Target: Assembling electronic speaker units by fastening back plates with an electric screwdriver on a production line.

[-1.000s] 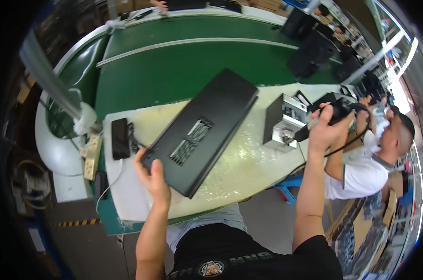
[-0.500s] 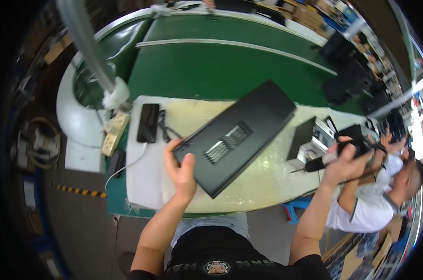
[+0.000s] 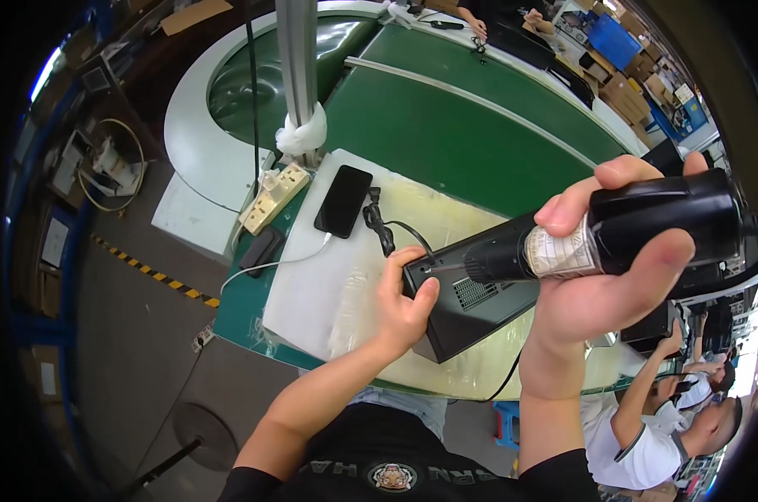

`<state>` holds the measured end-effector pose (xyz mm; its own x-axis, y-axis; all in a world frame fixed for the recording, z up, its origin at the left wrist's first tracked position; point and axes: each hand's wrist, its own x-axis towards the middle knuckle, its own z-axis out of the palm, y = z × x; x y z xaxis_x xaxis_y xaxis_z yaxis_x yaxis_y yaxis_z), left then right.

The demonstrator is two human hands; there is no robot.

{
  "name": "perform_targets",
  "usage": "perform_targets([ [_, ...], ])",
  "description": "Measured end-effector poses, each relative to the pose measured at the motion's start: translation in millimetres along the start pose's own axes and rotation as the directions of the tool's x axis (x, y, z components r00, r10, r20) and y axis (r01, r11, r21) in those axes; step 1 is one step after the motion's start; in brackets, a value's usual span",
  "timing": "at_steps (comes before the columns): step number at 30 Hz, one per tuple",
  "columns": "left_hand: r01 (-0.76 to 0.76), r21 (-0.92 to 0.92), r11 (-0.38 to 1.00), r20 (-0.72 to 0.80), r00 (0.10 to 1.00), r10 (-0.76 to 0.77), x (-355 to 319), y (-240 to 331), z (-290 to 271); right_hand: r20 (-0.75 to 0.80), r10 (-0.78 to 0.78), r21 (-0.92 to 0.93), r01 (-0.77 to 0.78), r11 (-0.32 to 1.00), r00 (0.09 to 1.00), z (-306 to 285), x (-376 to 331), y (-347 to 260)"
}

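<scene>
- Moved since half a second ago: right hand (image 3: 588, 305) and power driver (image 3: 646, 224), from the 3 o'clock side of the pale pad (image 3: 312, 293) to over the black case (image 3: 458, 325).
- Reference: as I stand watching, clock positions run from the middle of the case; 12 is the far side.
- Green conveyor belt (image 3: 429, 125): at 12 o'clock, beyond the pad.
- Pale pad: film-covered, extending beneath the case.
- Co-worker (image 3: 638, 448): white shirt, at 4 o'clock.
- Black case: slanted above the pad, far end toward 2 o'clock, vent grille (image 3: 475, 293) facing up. Whether it rests flat, I cannot tell.
- Power driver: black, corded, nose toward 9 o'clock, overlapping the case from my view. Contact cannot be confirmed.
- Right hand: wrapped around the driver's barrel.
- Left hand (image 3: 405, 314): thumb and fingers gripping the case at its 9 o'clock end.
- Power strip (image 3: 274, 198): cream, at 10 o'clock, just off the pad.
- Phone (image 3: 343, 201): on the pad at 10 o'clock, white cable (image 3: 287, 262) attached.
- Black cord (image 3: 379, 224): bundled, just beside the phone.
</scene>
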<state>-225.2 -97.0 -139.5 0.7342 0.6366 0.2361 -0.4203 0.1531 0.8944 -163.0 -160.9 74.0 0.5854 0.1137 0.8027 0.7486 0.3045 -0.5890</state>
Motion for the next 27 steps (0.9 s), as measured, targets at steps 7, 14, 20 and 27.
perform_targets([
  [7,-0.043,0.065,0.997,-0.011,0.999,0.044,2,-3,0,0.076,0.060,-0.070,-0.055,0.996,0.995,25,-9,17],
  [14,-0.080,0.140,0.987,-0.001,0.997,0.081,3,-4,-2,0.063,0.029,-0.123,-0.021,0.992,0.998,31,-15,25],
  [20,-0.107,0.148,0.983,-0.006,0.994,0.109,3,-3,-3,0.077,0.053,-0.082,-0.047,0.996,0.996,38,-17,29],
  [27,-0.151,0.218,0.964,-0.024,0.987,0.160,-4,-16,-11,0.099,0.016,0.028,-0.019,0.999,0.995,40,-12,39],
])
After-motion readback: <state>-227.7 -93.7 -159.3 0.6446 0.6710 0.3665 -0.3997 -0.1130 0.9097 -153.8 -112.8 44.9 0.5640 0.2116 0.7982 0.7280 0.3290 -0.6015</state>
